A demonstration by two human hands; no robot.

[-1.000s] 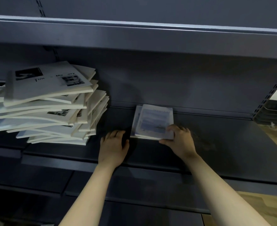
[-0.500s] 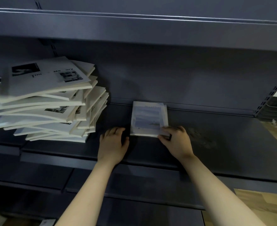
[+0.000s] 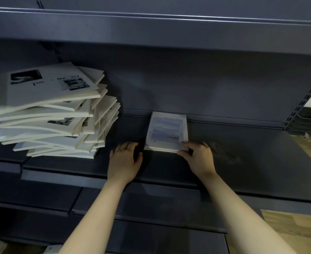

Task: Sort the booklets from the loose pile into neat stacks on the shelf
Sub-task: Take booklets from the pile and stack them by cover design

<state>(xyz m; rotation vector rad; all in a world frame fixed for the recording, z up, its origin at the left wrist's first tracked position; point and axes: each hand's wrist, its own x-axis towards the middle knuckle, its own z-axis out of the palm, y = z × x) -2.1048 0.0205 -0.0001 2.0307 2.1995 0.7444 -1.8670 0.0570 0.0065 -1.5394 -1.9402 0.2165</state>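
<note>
Barely started, we judge: one small stack (image 3: pixel 166 132) sits at the back edge of the shelf (image 3: pixel 242 171), right hand (image 3: pixel 199 158) pinching its near corner, left hand (image 3: pixel 124 162) flat, fingers loose; the big pile (image 3: pixel 50 114) awaits at the left end.

**Two Hands at a Small Stack on a Dark Shelf**

On the dark grey metal shelf (image 3: pixel 242 162), far left: a loose, skewed pile of white booklets (image 3: pixel 50 116), topmost cover with black photo blocks and black lettering. Near the middle, against the back panel: a small neat stack of pale booklets with a blue-washed cover (image 3: pixel 166 131), lying flat, well apart from the pile. At its near right corner, the right hand (image 3: pixel 198 158), thumb along the front edge, fingers (image 3: pixel 185 143) curled over the top. Just beside its near left corner, the left hand (image 3: pixel 124 162), palm down on the shelf, holding nothing. Above, another dark grey shelf board (image 3: pixel 151 28). Far right: stacked black trays (image 3: pixel 308 123) and light wooden floor (image 3: pixel 288 230).
</note>
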